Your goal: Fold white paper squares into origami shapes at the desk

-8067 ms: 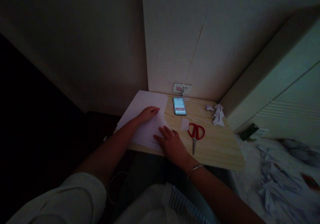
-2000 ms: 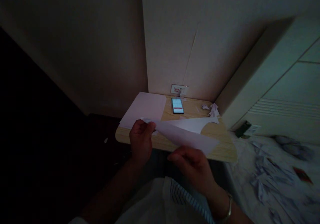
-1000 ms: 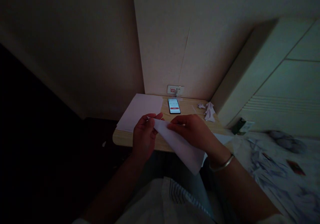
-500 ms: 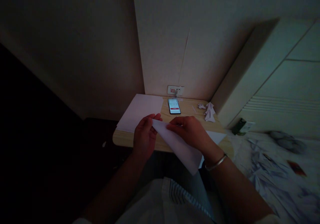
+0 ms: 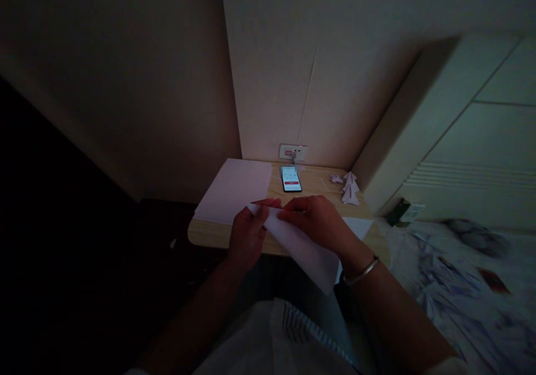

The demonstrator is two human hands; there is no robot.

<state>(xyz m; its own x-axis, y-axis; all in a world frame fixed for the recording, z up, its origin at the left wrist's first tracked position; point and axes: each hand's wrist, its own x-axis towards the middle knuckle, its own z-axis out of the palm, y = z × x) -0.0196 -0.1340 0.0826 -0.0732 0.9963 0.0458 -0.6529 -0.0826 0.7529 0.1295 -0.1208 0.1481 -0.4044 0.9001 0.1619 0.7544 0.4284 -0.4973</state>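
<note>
A folded sheet of white paper is held between both hands, above the near edge of the wooden table. My left hand pinches its upper left end, thumb on top and fingers behind. My right hand, with a bracelet at the wrist, grips the top edge with thumb and fingertips close to the left hand. The paper's lower end hangs down over my lap. Part of its right side is hidden behind the right hand and forearm.
White paper sheets lie at the table's left. A lit phone rests below a wall socket. Folded paper pieces stand at the back right. To the right, a bed bears scattered papers and a small green box.
My left hand has slid right along the paper's top edge, nearer the right hand, its thumb now lying over the paper. The right hand has barely moved.
</note>
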